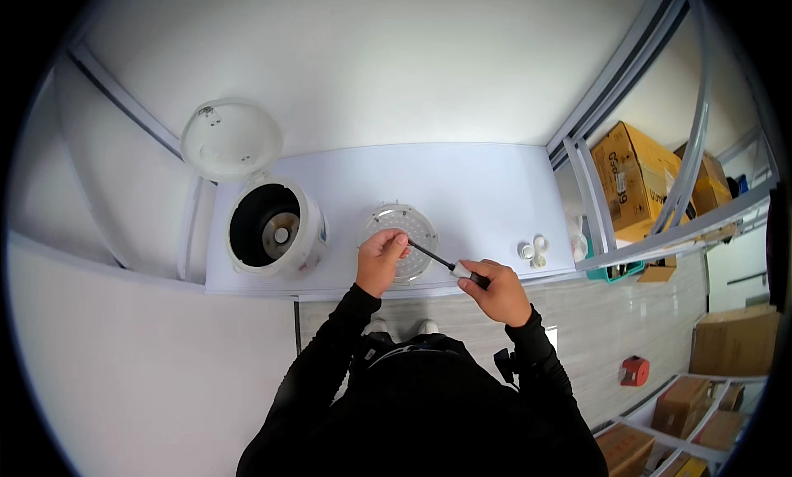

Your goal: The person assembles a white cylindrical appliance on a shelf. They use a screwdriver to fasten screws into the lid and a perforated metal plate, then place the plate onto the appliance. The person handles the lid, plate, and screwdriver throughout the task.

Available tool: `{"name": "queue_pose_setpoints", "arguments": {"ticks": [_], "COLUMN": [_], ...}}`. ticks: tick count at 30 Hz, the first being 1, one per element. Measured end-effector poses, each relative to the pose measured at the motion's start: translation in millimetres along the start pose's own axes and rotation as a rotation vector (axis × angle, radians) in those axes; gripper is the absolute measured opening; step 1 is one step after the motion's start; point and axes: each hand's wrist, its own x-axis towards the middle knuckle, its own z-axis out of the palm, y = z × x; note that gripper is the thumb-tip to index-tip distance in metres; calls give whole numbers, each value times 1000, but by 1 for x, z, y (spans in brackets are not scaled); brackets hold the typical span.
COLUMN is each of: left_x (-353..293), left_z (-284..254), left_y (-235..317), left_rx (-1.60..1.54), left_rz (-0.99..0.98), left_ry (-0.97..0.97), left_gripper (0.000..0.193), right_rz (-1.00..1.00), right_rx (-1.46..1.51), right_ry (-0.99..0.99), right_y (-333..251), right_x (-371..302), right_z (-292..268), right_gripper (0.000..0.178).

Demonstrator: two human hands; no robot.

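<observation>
My right hand [497, 292] is wrapped round the dark handle of a screwdriver [431, 253], whose thin shaft slants up to the left. At the shaft's tip, my left hand [380, 261] has its thumb and fingers pinched together; whatever is between them is too small to make out. Under the shaft, a round, pale disc with many small holes [420, 222] lies on the white table [487, 188], partly covered by my left hand. To the left stands a white rice cooker [311, 221], its lid [232, 139] raised and its dark inside showing a round metal plate.
Several small, round, pale containers [539, 244] stand near the table's right front corner. Beyond the metal frame at the right are cardboard boxes [631, 180] and a teal bin [631, 270]. A red stool [634, 371] is on the floor, near shelves with more boxes [683, 404].
</observation>
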Motion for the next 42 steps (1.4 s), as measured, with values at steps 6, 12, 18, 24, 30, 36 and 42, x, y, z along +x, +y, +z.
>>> {"name": "queue_pose_setpoints", "arguments": {"ticks": [6,12,18,24,30,36,42], "left_x": [11,17,10,13,10,10,12], "left_z": [-41,-64,-50,-41,-37,-37,-40], "left_y": [-1,-11,-1,-37,-58,-66,-66], "left_rx": [7,51,658,987,1078,1048,1028], "left_rz": [-60,-131,360,602,616,627,631], "left_ry": [-174,-363,-573,-645,-618,-599,-617], "left_gripper": [24,27,36,44,41,36,36], "right_rz": [184,191,132,100,97,126,146], "right_rx": [400,859,520,-36,-117,-144,-90], "right_ry": [5,361,770,729,699,683,702], "right_y": [-29,-42,-65,-97,-96,-85,-83], "right_x": [-15,-30,-36,-31,-21,-16,-9], "right_z": [17,27,55,72,88,97,99], "right_gripper": [44,27,34,44,45,42,42]}}
